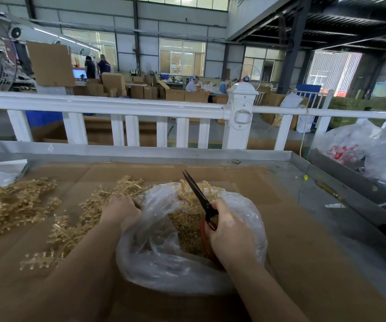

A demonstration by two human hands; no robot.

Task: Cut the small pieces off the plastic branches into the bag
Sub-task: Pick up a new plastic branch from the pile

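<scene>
Right hand (229, 231) is gripping red-handled scissors (201, 198) above the clear plastic bag (164, 259); left hand (120, 211) is clutching a golden plastic branch (108, 196), judged light, springy; best held by its stem.

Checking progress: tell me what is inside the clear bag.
The clear bag holds a heap of small golden pieces. The right hand and scissors cover part of it; crinkled plastic hides its depth.

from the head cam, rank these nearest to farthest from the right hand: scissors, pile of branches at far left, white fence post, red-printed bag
1. scissors: in the right hand itself, over the bag.
2. red-printed bag: off to the right, beyond the table edge.
3. pile of branches: far left on the table.
4. white fence post: behind the table.
</scene>
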